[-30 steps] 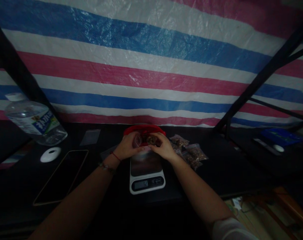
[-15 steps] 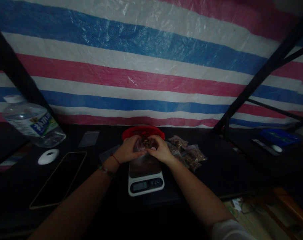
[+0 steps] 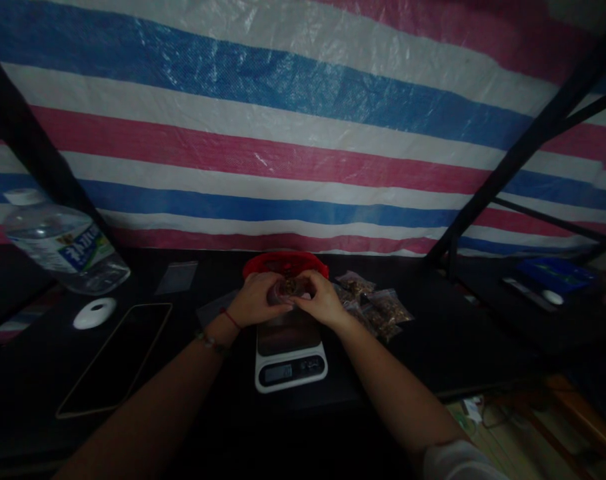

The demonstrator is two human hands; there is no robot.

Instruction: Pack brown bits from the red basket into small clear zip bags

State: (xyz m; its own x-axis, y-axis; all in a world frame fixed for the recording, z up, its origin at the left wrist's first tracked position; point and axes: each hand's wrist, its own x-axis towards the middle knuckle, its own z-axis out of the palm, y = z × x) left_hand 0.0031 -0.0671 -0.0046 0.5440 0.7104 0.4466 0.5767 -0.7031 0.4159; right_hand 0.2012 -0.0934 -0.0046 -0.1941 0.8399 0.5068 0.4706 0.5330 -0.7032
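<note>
While hands meet above scale [image 3: 290, 353], left hand [image 3: 255, 301] and right hand [image 3: 321, 301] fingers clench small clear bag [image 3: 289, 288] of brown bits, just before red bowl [image 3: 263, 264]; hands closer than second ago; bag mouth possibly pressed closed, dim view; filled bags [image 3: 380, 308] lie right on counter [image 3: 443, 347].

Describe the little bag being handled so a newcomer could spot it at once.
Under the striped tarp, a white kitchen scale stands on the black table. Just above its far edge, the left hand and right hand pinch a small clear bag of brownish bits. Unlike the filled bags lying to its right, it is held off the table.
</note>
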